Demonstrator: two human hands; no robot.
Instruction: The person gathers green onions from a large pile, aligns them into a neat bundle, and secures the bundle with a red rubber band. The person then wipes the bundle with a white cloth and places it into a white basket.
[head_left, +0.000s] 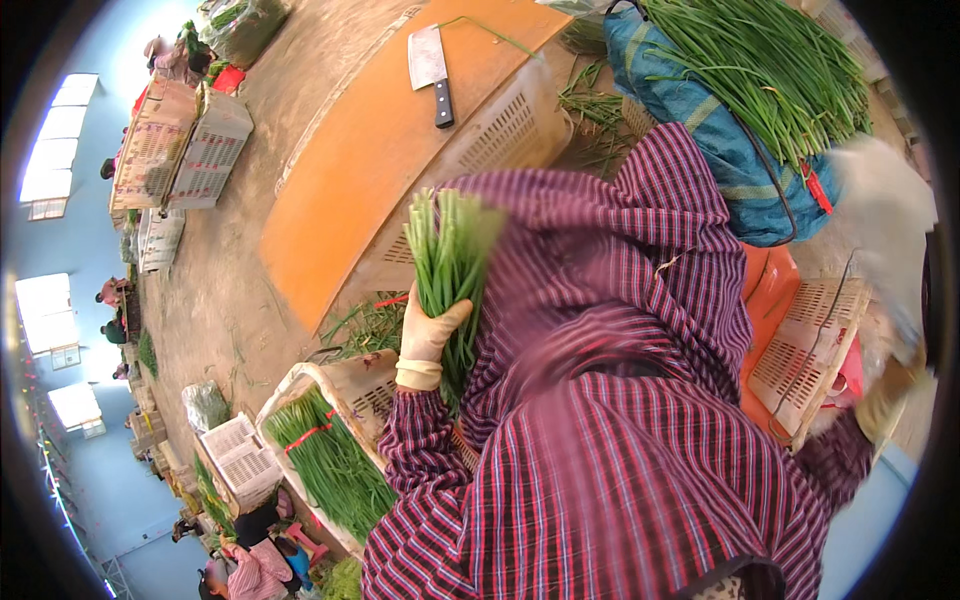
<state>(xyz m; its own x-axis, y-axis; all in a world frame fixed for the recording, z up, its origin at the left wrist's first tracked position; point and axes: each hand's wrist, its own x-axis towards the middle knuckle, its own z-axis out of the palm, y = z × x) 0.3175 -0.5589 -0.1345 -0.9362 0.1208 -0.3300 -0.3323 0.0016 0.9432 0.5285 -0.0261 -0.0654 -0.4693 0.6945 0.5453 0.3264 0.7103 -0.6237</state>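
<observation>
My left hand (431, 330), in a pale glove, grips a bunch of green chives (444, 255) with the cut stem ends pointing up, beside my striped clothing. My right hand (885, 401), also gloved, is at the far right edge and blurred by motion. A blurred whitish thing (889, 217) extends above it; whether the hand holds it is unclear. In front of me a cleaver (429, 64) with a black handle lies on an orange board (360, 180). The board rests over a plastic crate (495, 131).
Loose chives lie heaped on a blue woven bag (660, 82) at upper right. A white crate (352, 390) at left holds chives tied with a red band (307, 436). Another crate (806, 352) stands by an orange surface (769, 300). Trimmings (367, 330) litter the floor. Other people work farther off.
</observation>
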